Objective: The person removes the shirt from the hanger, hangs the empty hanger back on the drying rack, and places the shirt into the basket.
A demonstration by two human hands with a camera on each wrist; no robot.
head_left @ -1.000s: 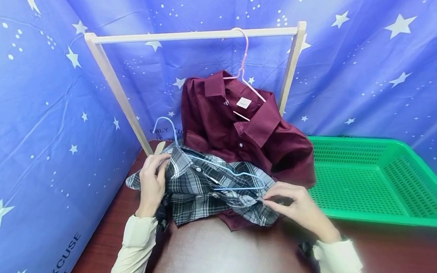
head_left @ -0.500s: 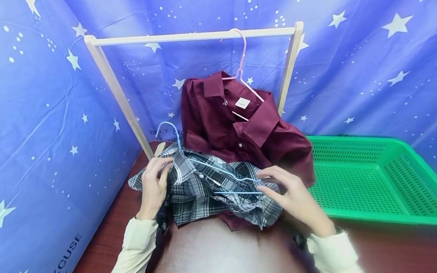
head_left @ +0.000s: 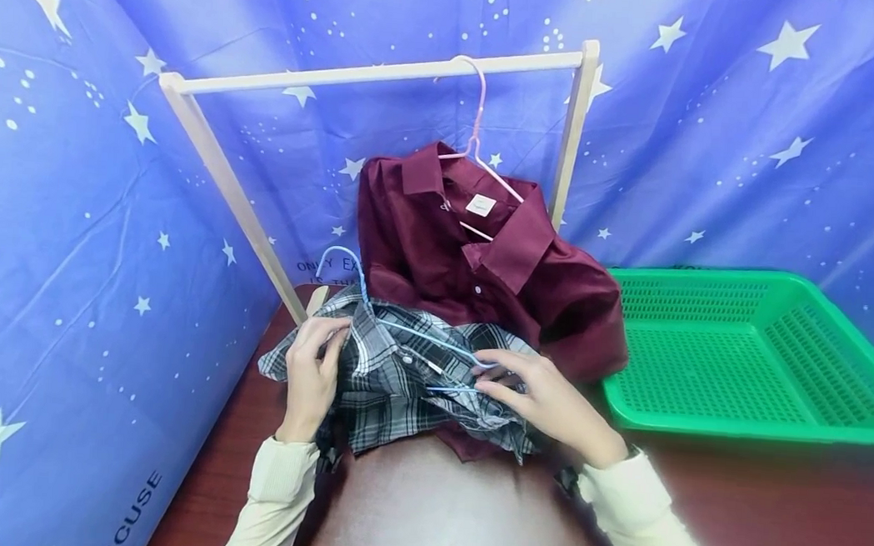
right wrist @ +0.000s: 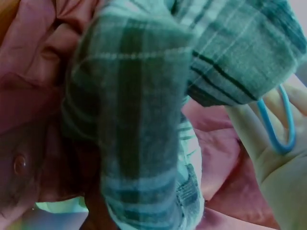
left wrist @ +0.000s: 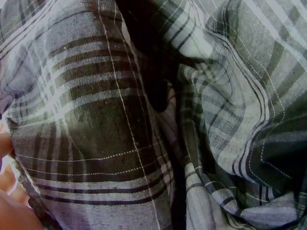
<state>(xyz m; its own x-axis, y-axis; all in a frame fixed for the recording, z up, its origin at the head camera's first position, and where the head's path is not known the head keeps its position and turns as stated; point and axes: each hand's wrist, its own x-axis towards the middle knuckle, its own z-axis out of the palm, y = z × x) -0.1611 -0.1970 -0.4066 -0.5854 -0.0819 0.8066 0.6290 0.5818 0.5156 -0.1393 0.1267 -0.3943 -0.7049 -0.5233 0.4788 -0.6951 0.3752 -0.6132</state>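
A grey-and-black plaid shirt (head_left: 391,408) lies bunched before me in the head view. A blue clothes hanger (head_left: 364,284) runs partly inside it, hook standing up at the left. My left hand (head_left: 312,378) pinches the shirt beside its collar; the left wrist view is filled with plaid cloth (left wrist: 96,129). Around the hanger's right end, my right hand (head_left: 557,397) closes thumb and fingers. In the right wrist view the hanger's rounded end (right wrist: 283,149) lies against the palm, and plaid cloth (right wrist: 144,110) hides the fingertips.
Behind the plaid shirt, a maroon shirt (head_left: 403,221) hangs by a pink hanger (head_left: 481,100) from a wooden rack (head_left: 374,72). On the right stands a green basket (head_left: 698,425). A star-patterned blue curtain (head_left: 686,138) closes off the back and left of the table (head_left: 783,511).
My right hand has let go of the shirt's right edge, moved left and taken the hanger's end. The hook has shifted slightly right and down. The left hand keeps its pinch.
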